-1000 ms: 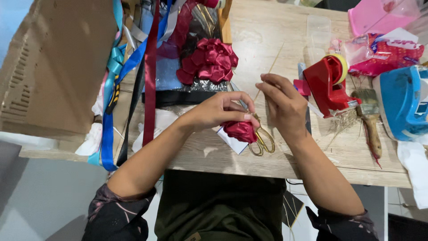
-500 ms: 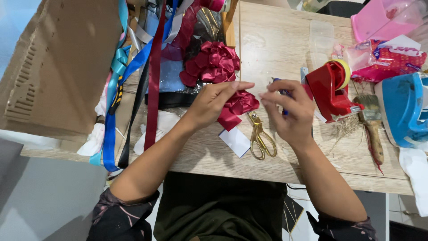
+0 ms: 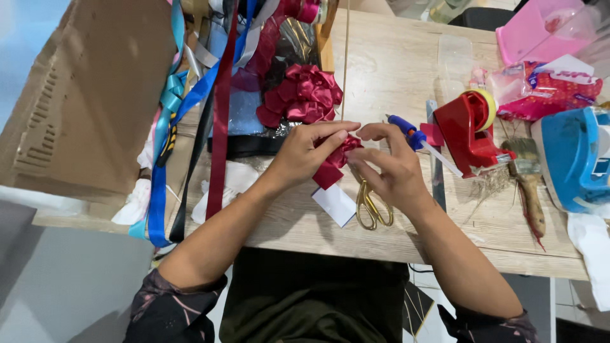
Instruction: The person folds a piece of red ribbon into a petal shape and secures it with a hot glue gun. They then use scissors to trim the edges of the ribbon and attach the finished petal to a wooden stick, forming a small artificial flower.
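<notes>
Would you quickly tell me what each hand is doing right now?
Left hand: closed, pinching the folded dark red ribbon piece.
Right hand: closed on the same ribbon piece from the other side.

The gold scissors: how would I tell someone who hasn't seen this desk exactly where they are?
Start at the red tape dispenser on the right of the wooden table, then move left to the two hands pinching a red ribbon piece. The gold scissors lie flat just under the right hand, beside a white card; nothing else nearby is shiny gold metal.
</notes>
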